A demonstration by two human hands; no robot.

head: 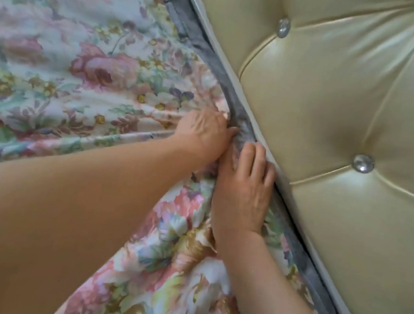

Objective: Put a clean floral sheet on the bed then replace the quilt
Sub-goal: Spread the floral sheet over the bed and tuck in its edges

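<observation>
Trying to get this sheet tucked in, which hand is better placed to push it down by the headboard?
Probably the right hand: its fingertips already lie along the gap beside the headboard. The left hand rests on the sheet.

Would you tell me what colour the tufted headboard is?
The headboard is pale cream-yellow with silver buttons, seen in the head view.

A padded headboard (pixel 340 140) in glossy cream leather-like material fills the right side of the view, running diagonally from the top centre to the bottom right. It is tufted into diamond panels with raised piped seams, and shiny silver studs (pixel 363 163) sit at the points where the seams meet. Soft, even light gives the panels a pale sheen, and along the headboard's lower edge a narrow light-coloured trim (pixel 220 46) borders a grey, mottled strip of the bed's edge (pixel 193 32).
</observation>
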